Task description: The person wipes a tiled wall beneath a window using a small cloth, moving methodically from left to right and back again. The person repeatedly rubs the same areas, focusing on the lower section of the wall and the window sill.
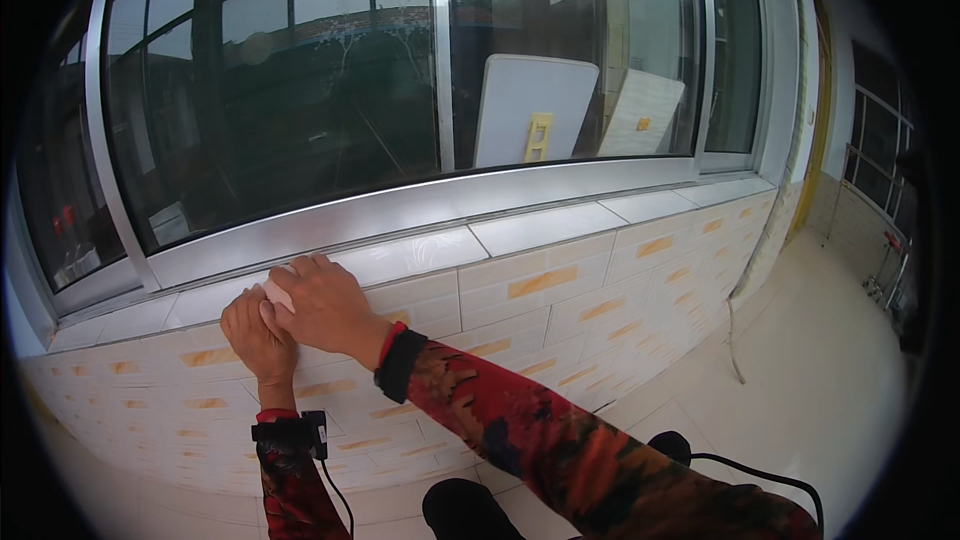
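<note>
A small pale pink cloth or sponge (279, 295) shows between my two hands, mostly covered by the fingers; its exact kind cannot be told. My left hand (259, 334) is curled against its left side at the tiled ledge's front edge. From the right, my right hand (322, 304) closes over the pink piece, with its fingertips on the white tiled window ledge (420, 253). Whether the left fingers grip the piece is hidden. Just behind the hands runs the lower aluminium frame of the sliding window (360, 221).
Below the ledge stands a wall of pale tiles with orange bars (544, 281). Two boards (536, 101) lean behind the glass. A loose cord (736, 345) hangs at the wall's right end. A black cable (772, 469) trails near the right arm, over the tiled floor (810, 330).
</note>
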`<state>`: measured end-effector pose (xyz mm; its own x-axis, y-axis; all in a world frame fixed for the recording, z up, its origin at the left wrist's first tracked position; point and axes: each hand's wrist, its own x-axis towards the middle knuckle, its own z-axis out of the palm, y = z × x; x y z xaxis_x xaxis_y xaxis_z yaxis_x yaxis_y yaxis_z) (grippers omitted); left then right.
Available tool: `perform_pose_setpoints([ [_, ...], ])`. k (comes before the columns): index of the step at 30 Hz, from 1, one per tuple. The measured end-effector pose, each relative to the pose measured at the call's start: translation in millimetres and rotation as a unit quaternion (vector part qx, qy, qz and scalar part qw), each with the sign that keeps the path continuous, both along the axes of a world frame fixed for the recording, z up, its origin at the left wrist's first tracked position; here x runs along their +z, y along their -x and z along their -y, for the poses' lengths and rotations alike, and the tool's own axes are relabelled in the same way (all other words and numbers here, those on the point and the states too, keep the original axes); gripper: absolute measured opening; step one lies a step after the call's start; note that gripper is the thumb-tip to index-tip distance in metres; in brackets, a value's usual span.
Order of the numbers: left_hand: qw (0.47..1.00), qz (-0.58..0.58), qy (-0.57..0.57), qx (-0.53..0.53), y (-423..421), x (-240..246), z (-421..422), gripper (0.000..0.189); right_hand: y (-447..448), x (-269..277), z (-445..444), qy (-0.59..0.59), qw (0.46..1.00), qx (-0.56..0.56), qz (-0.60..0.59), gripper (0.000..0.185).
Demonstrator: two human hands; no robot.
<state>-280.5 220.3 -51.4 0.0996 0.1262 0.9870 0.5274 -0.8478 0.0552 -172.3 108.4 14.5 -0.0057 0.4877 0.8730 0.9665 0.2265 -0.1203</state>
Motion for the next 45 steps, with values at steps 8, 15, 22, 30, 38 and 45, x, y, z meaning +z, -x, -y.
perform_pose_setpoints([
  [8, 1.0, 0.007, -0.026, -0.011, 2, -3, -3, 0.02, -127, -13, 125, -0.03, 0.994, -0.081, 0.061, 0.028],
  [15, 0.999, 0.029, -0.034, -0.006, -2, -2, 0, 0.019, -274, 15, 252, 0.094, 0.914, -0.381, -0.1, 0.041],
  [22, 0.999, 0.031, -0.043, 0.007, -4, -2, -1, 0.02, -245, -1, 174, 0.07, 0.925, -0.369, -0.059, 0.037],
  [30, 1.0, 0.023, -0.014, 0.002, -3, -4, -3, 0.022, -76, -1, 13, 0.066, 0.985, -0.15, 0.046, 0.034],
  [38, 0.999, -0.022, -0.026, -0.001, 5, -4, -9, 0.027, -42, -6, 25, 0.0, 0.996, 0.083, -0.016, 0.034],
  [45, 1.0, -0.015, -0.028, -0.001, 4, -4, -7, 0.025, -195, -2, 164, 0.06, 0.992, -0.101, -0.046, 0.039],
])
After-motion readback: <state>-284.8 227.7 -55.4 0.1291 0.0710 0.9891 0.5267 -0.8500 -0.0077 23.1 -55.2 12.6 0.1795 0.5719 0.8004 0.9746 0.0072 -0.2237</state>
